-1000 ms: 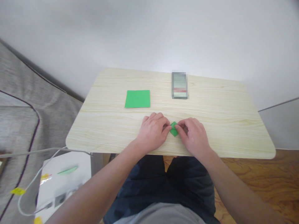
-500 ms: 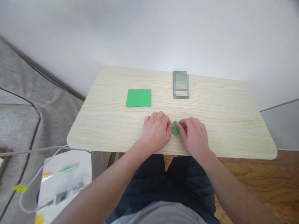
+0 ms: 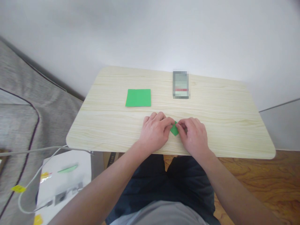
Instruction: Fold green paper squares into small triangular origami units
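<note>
So your pale wood table (image 3: 225,125) takes up most of the middle of the frame, with a white box (image 3: 82,159) sitting lower at the bottom left. Your left hand (image 3: 154,131) and right hand (image 3: 195,132) are close together just below centre, fingers narrowed to a pinch on both sides. Left of centre and a bit higher you've got the green sheet (image 3: 138,97) lying flat, no creases that I can see, nobody touching it. That pixelated phone-looking thing (image 3: 181,85) is up near the table's far edge. Smallest is the folded paper (image 3: 174,130), just below centre between your hands, held at both side edges. Progress-wise, I'd say some folding's done, since it's down to a little diamond, but you haven't let go. Your fingers cover its sides, so can't tell how many folds are left.
</note>
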The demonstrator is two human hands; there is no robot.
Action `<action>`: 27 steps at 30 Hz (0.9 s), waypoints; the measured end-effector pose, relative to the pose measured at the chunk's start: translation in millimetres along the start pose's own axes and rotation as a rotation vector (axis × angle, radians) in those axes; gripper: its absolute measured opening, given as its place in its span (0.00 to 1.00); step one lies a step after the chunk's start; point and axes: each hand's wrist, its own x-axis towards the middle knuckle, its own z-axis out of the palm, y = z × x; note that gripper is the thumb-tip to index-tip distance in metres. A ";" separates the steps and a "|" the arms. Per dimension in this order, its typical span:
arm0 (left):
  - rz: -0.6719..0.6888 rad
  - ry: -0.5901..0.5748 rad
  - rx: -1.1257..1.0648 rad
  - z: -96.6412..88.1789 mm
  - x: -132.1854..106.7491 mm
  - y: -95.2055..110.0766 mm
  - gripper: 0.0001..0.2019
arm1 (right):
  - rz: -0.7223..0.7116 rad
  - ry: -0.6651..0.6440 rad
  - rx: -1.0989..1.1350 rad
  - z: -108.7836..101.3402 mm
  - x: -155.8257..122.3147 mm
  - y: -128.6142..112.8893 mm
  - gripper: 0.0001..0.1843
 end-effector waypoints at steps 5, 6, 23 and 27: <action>-0.006 0.004 0.004 0.6 -0.1 0.1 0.07 | 0.018 -0.006 0.057 -0.8 -0.9 0.1 0.09; -0.006 0.003 0.007 0.5 0.0 0.1 0.07 | 0.021 -0.007 0.063 -0.8 -0.7 0.3 0.09; 0.015 -0.010 0.005 -0.8 -1.1 -0.7 0.13 | 0.054 -0.030 0.199 -9.8 -2.4 14.6 0.02; 0.021 0.001 0.012 -0.9 -1.1 -2.3 0.14 | 0.054 -0.020 0.184 -11.5 -3.6 17.9 0.04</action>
